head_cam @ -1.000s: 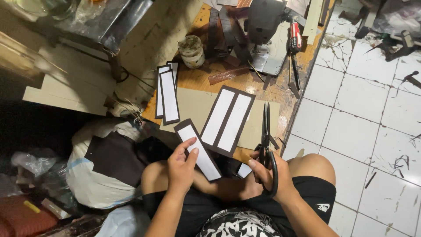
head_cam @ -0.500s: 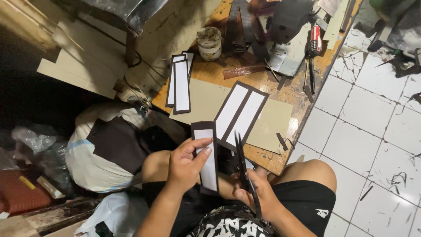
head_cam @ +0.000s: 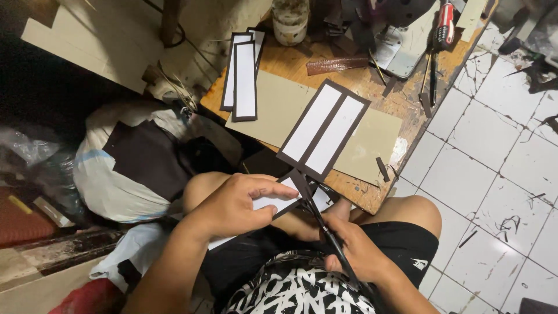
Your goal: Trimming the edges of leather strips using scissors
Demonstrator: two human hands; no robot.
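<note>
Two white rectangular panels still joined inside one dark brown leather border (head_cam: 323, 130) lie uncut on the worn wooden desk (head_cam: 372, 87), and beyond that joined pair, toward the desk's far edge, a small stack of single dark-bordered white strips (head_cam: 244, 78) looks already separated, so I judge the cutting partly done. Nearer than the joined pair, over the lap, the left hand (head_cam: 235, 204) lies palm-down with fingers pressed on a white, dark-edged strip (head_cam: 273, 202), while the right hand (head_cam: 357, 250) is curled tight round black-handled scissors (head_cam: 325, 229) whose blades meet that strip's dark edge.
</note>
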